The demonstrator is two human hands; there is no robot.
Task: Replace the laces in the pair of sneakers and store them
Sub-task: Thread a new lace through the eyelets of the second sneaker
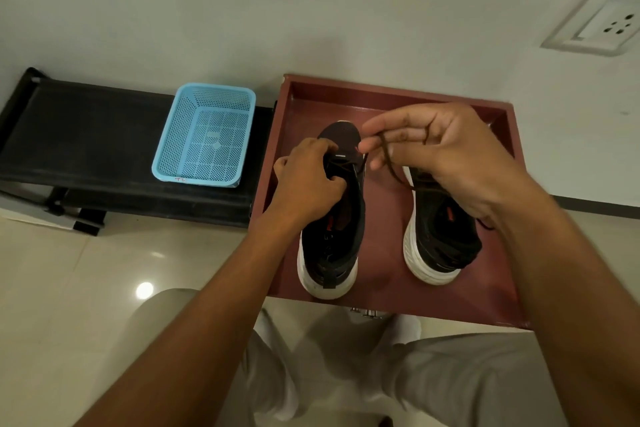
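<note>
Lacing step judged under way on the left sneaker [332,218], which stood beside the right sneaker [440,229] in the red tray [381,94]. Left hand [308,180] gripped the eyelet area; right hand [440,146] pinched the dark lace [388,159], raised. Next move probably calls for threading the lace end through an eyelet.

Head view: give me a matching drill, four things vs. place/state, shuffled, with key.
Things:
1. blue basket
2. left hand
3. right hand
4. right sneaker

States:
A. pinches a dark lace
B. grips the left sneaker near its eyelets
C. on the black bench
D. in the red tray, not gripped

Pairs: 1-C, 2-B, 3-A, 4-D
</note>
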